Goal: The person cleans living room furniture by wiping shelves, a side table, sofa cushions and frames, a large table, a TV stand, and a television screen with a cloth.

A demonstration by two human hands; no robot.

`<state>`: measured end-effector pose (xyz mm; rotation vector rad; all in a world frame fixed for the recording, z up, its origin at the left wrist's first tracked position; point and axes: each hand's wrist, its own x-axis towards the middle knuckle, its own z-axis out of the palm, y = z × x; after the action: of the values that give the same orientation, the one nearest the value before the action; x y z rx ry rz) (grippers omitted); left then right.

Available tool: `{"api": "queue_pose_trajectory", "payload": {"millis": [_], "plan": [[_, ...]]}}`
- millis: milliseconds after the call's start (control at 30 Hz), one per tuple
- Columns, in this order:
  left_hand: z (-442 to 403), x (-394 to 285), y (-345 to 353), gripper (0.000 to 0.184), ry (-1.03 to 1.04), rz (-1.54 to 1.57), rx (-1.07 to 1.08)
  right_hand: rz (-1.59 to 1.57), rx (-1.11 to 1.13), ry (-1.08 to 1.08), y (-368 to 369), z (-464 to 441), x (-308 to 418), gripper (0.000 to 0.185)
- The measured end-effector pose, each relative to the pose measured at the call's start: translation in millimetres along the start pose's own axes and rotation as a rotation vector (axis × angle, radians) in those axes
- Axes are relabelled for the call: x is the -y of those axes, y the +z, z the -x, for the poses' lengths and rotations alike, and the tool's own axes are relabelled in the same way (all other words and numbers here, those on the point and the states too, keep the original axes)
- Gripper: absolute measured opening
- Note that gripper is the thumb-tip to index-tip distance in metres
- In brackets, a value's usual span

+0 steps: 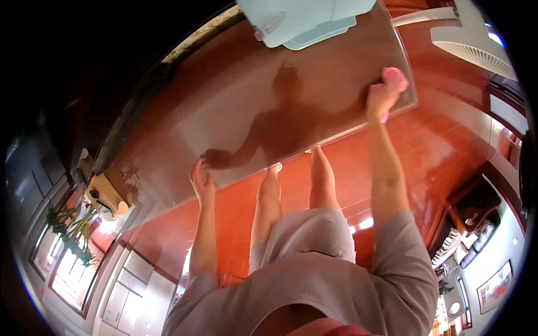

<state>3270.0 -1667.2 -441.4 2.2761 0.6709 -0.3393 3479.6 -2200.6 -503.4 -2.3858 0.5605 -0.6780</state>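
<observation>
A pink cloth (pixel 395 78) is bunched in my right hand (pixel 382 99), which is closed around it at the right end of a glossy brown tabletop (pixel 336 84). Part of the cloth shows below my fingers too. My left hand (pixel 202 182) is at the table's near edge, fingers apart and nothing in them; whether it touches the surface I cannot tell. Between the two hands, my dark reflection lies across the shiny top.
At the table's far side stands a light blue plastic box (pixel 308 19). A white fan (pixel 473 45) is beyond the right corner. On the left are a wooden piece with a pale top (pixel 103 193) and a green plant (pixel 73 235). Red-brown flooring (pixel 347 173) surrounds my legs.
</observation>
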Motion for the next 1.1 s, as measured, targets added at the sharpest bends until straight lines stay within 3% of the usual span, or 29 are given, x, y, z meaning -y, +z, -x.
{"api": "queue_pose_trajectory", "payload": {"millis": [67, 167, 233, 267, 333, 433, 467, 533, 567, 600, 667, 733, 800, 900, 933, 1000, 1033, 1100], "plan": [[2, 25, -16, 0.046, -0.043, 0.040, -0.019, -0.442, 0.138, 0.154, 12, 42, 101, 0.029], [12, 38, -38, 0.045, -0.137, 0.156, 0.039, -0.462, 0.437, 0.143, 45, 138, 188, 0.029], [22, 36, -49, 0.041, -0.104, 0.230, 0.044, -0.291, 0.623, -0.046, 78, 219, 211, 0.031], [28, 44, -49, 0.041, -0.100, 0.245, 0.038, -0.248, 0.595, -0.251, 100, 264, 208, 0.033], [32, 61, -45, 0.033, -0.042, 0.404, 0.101, -0.204, 0.540, -0.480, 106, 284, 218, 0.035], [32, 29, -44, 0.028, -0.014, 0.539, 0.223, -0.206, 0.584, -0.585, 78, 252, 236, 0.042], [28, 13, -42, 0.028, 0.006, 0.555, 0.228, -0.535, 0.987, -0.171, 58, 228, 239, 0.042], [22, -23, -42, 0.027, 0.104, 0.586, 0.341, -0.867, 1.278, 0.528, 29, 187, 224, 0.041], [19, -48, -39, 0.027, 0.115, 0.597, 0.345, -0.947, 1.295, 0.912, 14, 167, 216, 0.041], [13, -78, -36, 0.026, 0.155, 0.634, 0.395, -1.046, 1.149, 1.045, 4, 156, 199, 0.041], [-7, -131, -27, 0.026, 0.257, 0.635, 0.481, -1.124, 1.094, 1.241, -44, 108, 194, 0.043], [-34, -175, -11, 0.031, 0.359, 0.570, 0.523, -1.263, 1.115, 1.064, -67, 68, 161, 0.043], [-60, -220, 9, 0.039, 0.418, 0.543, 0.483, -1.116, 0.681, 0.868, -99, 23, 228, 0.047], [-108, -284, 45, 0.051, 0.551, 0.408, 0.210, -1.050, 0.465, 0.146, -65, -22, 250, 0.053], [-123, -299, 58, 0.051, 0.545, 0.400, 0.210, -1.062, 0.425, -0.105, -52, -34, 269, 0.056], [-148, -325, 81, 0.049, 0.567, 0.443, 0.083, -0.517, 0.249, -0.599, -24, -52, 285, 0.062], [-158, -332, 88, 0.049, 0.564, 0.437, 0.082, -0.528, 0.281, -0.693, -4, -54, 286, 0.056], [-173, -341, 101, 0.046, 0.522, 0.774, 0.293, -0.385, 0.216, -0.995, 43, -62, 266, 0.045]]}}
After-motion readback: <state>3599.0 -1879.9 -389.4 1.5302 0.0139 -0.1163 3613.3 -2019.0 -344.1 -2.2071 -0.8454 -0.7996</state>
